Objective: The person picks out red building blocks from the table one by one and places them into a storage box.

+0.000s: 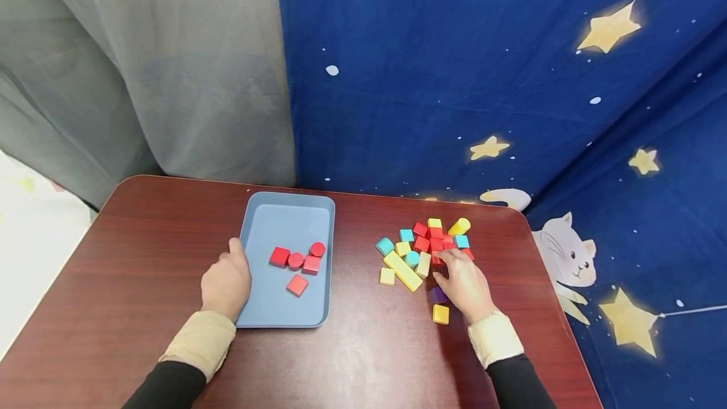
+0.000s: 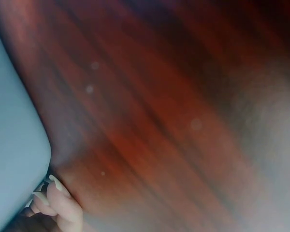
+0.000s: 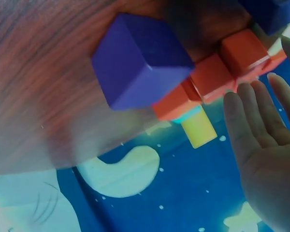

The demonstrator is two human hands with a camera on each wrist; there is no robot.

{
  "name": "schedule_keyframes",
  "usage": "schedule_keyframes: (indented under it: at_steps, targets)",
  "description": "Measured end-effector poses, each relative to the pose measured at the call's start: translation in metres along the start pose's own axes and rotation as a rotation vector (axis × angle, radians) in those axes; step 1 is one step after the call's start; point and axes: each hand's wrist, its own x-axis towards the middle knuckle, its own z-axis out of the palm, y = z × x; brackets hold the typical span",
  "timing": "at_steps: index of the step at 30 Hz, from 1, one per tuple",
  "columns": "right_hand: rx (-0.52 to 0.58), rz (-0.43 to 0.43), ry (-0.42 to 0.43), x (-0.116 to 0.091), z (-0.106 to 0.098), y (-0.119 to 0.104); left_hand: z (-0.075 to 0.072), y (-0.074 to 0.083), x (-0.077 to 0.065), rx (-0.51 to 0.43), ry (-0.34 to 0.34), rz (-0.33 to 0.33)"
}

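Note:
My left hand [image 1: 226, 283] grips the left wall of a blue-grey tray [image 1: 284, 322]. In the left wrist view, curled fingertips [image 2: 58, 198] show at the lower edge of the tray [image 2: 14, 125]. Inside the tray lie several red blocks [image 1: 279, 257], some square and some round. Over the near right side of a block pile is my right hand [image 1: 467, 286], its fingertips right at a red block [image 1: 436, 259]. In the right wrist view, the fingers of that hand [image 3: 270, 164] reach out, fairly straight, beside red blocks [image 3: 212, 77]. A purple block [image 1: 438, 296] sits partly under the hand.
The pile also holds a long yellow block [image 1: 403, 271], a yellow cylinder [image 1: 459, 226], a natural wood block [image 1: 423, 265] and teal blocks [image 1: 384, 246]. A yellow cube [image 1: 440, 314] lies nearer me. Behind the brown table [image 1: 375, 358] hang grey and blue curtains [image 1: 397, 81].

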Motion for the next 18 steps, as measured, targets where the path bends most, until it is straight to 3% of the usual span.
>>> schedule_keyframes:
  at_steps: [8,18]
  targets:
    - [0.007,-0.028,0.058,0.006,0.008,0.007,0.003,-0.001,0.001,0.003,0.018,-0.002]
    - [-0.041,-0.04,0.038,0.012,0.014,0.006,0.001,0.0,0.0,0.001,0.027,-0.006]
